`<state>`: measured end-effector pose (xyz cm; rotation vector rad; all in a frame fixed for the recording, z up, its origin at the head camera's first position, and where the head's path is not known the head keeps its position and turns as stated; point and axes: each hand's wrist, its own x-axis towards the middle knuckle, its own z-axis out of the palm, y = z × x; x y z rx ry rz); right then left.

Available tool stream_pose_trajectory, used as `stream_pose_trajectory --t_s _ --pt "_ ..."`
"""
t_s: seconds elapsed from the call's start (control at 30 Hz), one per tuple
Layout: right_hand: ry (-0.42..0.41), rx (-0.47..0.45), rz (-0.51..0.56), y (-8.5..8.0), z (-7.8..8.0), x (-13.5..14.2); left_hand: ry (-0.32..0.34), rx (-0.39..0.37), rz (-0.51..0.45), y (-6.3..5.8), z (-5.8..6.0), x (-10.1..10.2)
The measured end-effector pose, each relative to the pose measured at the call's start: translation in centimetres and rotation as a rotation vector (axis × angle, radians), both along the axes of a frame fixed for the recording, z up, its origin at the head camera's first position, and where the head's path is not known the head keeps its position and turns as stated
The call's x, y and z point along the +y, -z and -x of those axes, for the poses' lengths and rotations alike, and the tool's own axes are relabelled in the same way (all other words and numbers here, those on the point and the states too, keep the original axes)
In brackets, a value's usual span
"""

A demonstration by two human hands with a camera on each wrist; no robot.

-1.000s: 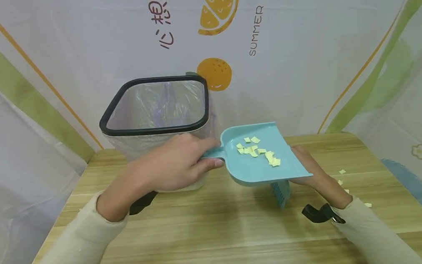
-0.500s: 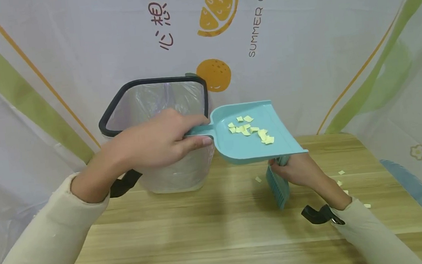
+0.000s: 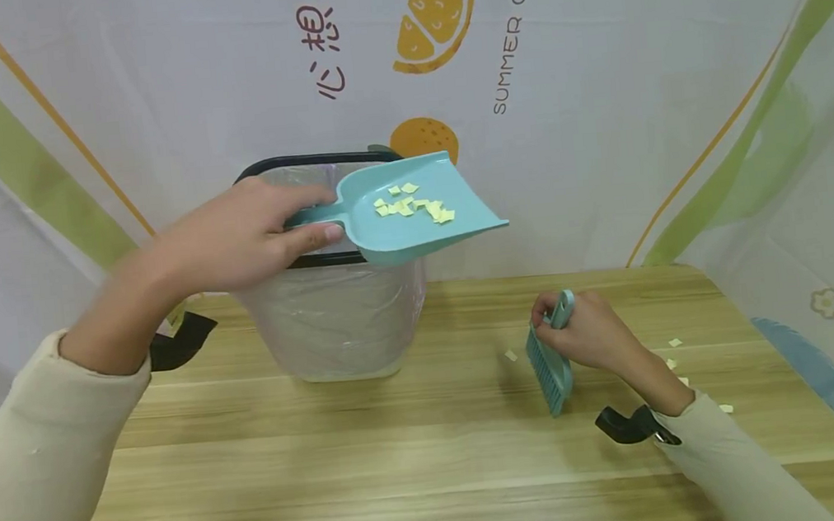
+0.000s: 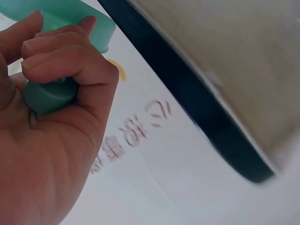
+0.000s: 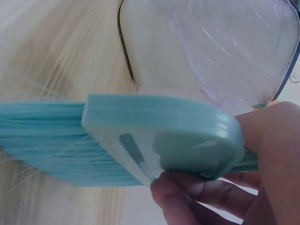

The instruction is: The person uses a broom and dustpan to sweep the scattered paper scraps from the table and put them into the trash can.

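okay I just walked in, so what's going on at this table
A person's left hand holds a light-blue plastic dustpan bearing small pale-yellow square scraps; in the head view, the dustpan overlaps the opening of a black-rimmed, bag-lined bin. The right hand grips a light-blue bristled brush. A few loose scraps lie on the pale wooden table.

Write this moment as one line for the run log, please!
left hand: grips dustpan | dustpan: holds paper bits, near bin | right hand: grips brush | table: stray bits
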<state>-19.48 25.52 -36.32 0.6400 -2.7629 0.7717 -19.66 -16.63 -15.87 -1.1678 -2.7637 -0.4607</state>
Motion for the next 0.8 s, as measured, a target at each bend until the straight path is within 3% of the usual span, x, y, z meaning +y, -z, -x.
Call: stream_pose_trajectory --t_s 0.4,0.67,0.8 --pt "-0.006 0.002 -0.007 0.1 0.1 0.3 -0.229 -0.080 0.042 0.1 1.8 -5.2" --pt "-0.009 0.001 -0.005 0.2 0.1 0.4 -0.330 -0.032 0.125 0.0 3.3 -7.5" --pt "-0.007 -0.004 -0.002 0.1 0.1 0.4 -0.360 0.052 0.165 -0.1 3.6 -7.7"
